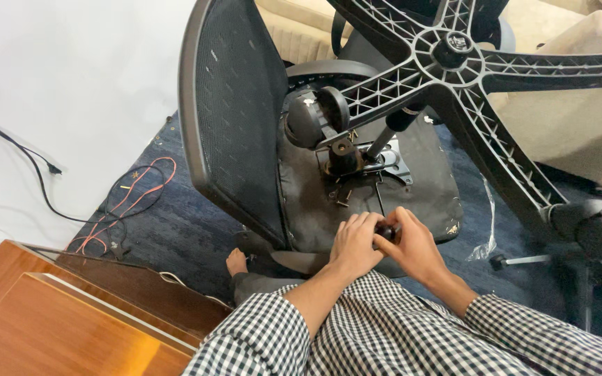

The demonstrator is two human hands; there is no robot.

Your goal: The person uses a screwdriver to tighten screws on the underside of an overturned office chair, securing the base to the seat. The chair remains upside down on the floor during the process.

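At six o'clock under the overturned office chair [315,139], left hand [354,245] and right hand [412,247] pinch one small black knob [386,230] (partly hidden) against the seat underside; steadying both wrists would help.

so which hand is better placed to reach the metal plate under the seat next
Probably the right hand: it sits nearer the metal plate. The left hand lies closer to the mesh backrest. Both grip a small dark part.
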